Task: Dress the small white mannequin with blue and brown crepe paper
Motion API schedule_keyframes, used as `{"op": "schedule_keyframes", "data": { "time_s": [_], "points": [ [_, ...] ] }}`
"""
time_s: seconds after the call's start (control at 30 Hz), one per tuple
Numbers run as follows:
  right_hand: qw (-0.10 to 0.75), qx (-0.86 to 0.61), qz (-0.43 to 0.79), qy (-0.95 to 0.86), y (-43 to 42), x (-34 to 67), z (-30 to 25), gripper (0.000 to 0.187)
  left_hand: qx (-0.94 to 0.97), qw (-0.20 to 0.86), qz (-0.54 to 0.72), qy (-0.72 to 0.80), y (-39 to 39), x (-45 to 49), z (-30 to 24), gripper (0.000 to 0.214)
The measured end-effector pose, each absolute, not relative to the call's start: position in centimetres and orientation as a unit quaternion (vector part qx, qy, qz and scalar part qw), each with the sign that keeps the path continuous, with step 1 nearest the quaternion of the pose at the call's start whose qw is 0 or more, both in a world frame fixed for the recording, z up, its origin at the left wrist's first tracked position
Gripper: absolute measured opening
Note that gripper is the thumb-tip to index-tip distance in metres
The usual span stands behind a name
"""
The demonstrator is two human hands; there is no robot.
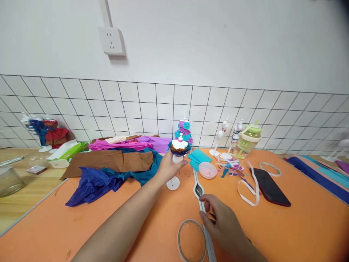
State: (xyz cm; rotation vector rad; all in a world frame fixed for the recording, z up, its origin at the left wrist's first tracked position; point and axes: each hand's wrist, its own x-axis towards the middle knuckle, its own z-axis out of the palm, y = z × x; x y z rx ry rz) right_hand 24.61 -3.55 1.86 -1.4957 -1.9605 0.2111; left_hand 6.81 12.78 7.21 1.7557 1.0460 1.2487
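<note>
My left hand (pixel 169 168) is stretched forward and wrapped round the waist of a small mannequin on a white stand (pixel 173 183), dressed in a white, brown and blue crepe-paper skirt (pixel 179 145). Just behind it stands a second mannequin dressed in purple and turquoise paper (pixel 184 130). My right hand (pixel 222 222) rests low on the orange mat (pixel 300 225), fingers curled on the handle end of a grey tool (pixel 200 194) that looks like scissors. A roll of clear tape (pixel 191 240) lies beside that hand.
Sheets of brown (pixel 109 161), blue (pixel 92 183), pink and purple crepe paper pile up at the left. A pink dish (pixel 207 170), turquoise paper pieces (pixel 199 157), paper scraps, white ribbon (pixel 247 189), a dark phone (pixel 269 187), a green-lidded bottle (pixel 247 142) and bare mannequin stands sit at the right.
</note>
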Motion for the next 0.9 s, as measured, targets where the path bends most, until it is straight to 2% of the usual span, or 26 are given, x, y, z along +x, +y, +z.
{"op": "schedule_keyframes", "data": {
  "time_s": [0.1, 0.23, 0.47, 0.67, 0.73, 0.77, 0.9],
  "points": [
    [0.252, -0.560, 0.086, -0.785, -3.5, 25.2, 1.1, 0.016, 0.677, 0.375, 0.494, 0.396, 13.1, 6.6, 6.4, 0.050],
    [0.204, -0.552, 0.079, -0.804, -2.3, 26.2, 0.5, 0.019, 0.664, 0.404, 0.511, 0.368, 13.4, 6.6, 5.1, 0.055],
    [0.170, -0.580, 0.020, -0.797, -1.4, 28.0, -1.8, 0.021, 0.653, 0.391, 0.587, 0.276, 13.4, 8.2, 2.9, 0.107],
    [0.141, -0.612, 0.008, -0.779, -1.7, 28.4, -2.0, 0.027, 0.623, 0.440, 0.592, 0.260, 12.2, 8.0, 0.9, 0.123],
    [0.136, -0.619, 0.014, -0.773, -1.8, 28.4, -1.9, 0.029, 0.657, 0.434, 0.532, 0.312, 11.8, 7.1, -0.6, 0.118],
    [0.134, -0.622, 0.019, -0.772, -1.8, 28.3, -1.9, 0.029, 0.680, 0.434, 0.485, 0.338, 11.7, 6.5, -1.5, 0.107],
    [0.135, -0.641, 0.043, -0.754, -1.8, 28.3, -2.0, 0.029, 0.715, 0.427, 0.400, 0.383, 11.8, 4.9, -4.2, 0.040]
  ]
}}
